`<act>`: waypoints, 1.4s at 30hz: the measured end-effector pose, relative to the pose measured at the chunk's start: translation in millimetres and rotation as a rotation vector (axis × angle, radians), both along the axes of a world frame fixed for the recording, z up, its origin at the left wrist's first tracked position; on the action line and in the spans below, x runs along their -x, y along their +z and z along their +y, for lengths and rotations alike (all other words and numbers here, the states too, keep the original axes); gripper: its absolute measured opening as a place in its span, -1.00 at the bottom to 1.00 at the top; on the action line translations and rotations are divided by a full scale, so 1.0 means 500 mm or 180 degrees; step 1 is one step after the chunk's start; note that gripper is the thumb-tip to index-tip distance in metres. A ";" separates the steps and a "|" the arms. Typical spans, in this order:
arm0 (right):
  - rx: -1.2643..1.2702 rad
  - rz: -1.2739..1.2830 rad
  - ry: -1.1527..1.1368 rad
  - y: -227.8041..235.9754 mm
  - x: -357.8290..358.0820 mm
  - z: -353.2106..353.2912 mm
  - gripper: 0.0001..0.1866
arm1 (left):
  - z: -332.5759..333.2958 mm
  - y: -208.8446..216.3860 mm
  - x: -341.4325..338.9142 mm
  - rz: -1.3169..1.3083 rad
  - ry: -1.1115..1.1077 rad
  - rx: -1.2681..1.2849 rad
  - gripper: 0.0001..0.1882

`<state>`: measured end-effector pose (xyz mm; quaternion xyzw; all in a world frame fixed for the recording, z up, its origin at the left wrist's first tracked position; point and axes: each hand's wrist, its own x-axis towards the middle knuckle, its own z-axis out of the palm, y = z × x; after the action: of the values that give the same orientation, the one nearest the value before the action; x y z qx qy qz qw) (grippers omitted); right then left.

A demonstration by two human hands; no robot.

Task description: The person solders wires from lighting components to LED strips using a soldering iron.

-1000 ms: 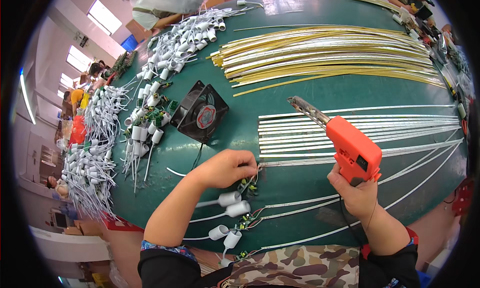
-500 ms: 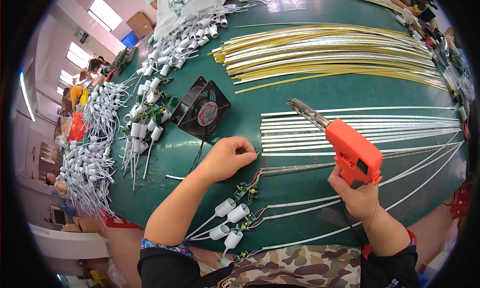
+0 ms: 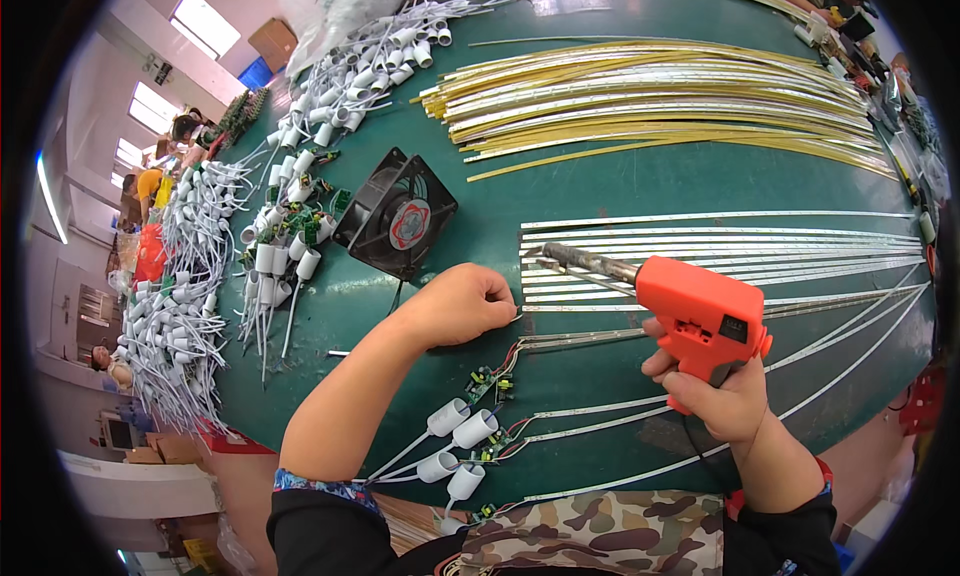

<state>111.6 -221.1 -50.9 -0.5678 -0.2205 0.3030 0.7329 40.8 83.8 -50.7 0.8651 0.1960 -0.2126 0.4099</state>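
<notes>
My right hand [image 3: 715,396] grips the handle of an orange soldering gun [image 3: 700,311] whose dark metal tip [image 3: 565,259] points left over the ends of several white light strips [image 3: 720,251]. My left hand [image 3: 462,304] rests on the green table [image 3: 600,186] with its fingers pinched at the left end of one strip. Just below it lie small green circuit boards with red and black wires [image 3: 490,384] and white lamp caps [image 3: 455,436] joined to finished strips.
A black square fan [image 3: 395,214] lies flat above my left hand. Heaps of white caps with leads [image 3: 290,246] cover the table's left side. A bundle of yellow strips [image 3: 650,106] lies at the back. Other people work at the far left and top right.
My left hand has moved up and right from the wired boards to the strip ends. The soldering gun has stayed almost still.
</notes>
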 end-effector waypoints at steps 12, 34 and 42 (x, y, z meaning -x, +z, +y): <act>0.0912 -0.0987 0.0473 -0.028 0.004 -0.010 -0.53 | 0.000 0.001 -0.022 0.0105 -0.0458 -0.0355 -0.82; 0.0881 -0.1663 0.0469 -0.042 0.008 0.001 -0.47 | -0.006 0.024 -0.060 0.0399 -0.1045 -0.0753 -0.79; 0.1004 -0.1727 0.0516 -0.030 0.008 -0.005 -0.49 | 0.000 0.018 -0.062 0.0331 -0.1131 -0.0780 -0.80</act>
<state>107.6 -223.4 -65.7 -0.7151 -0.4026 0.2284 0.5239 71.7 83.6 -41.8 0.9172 0.0858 -0.3003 0.2472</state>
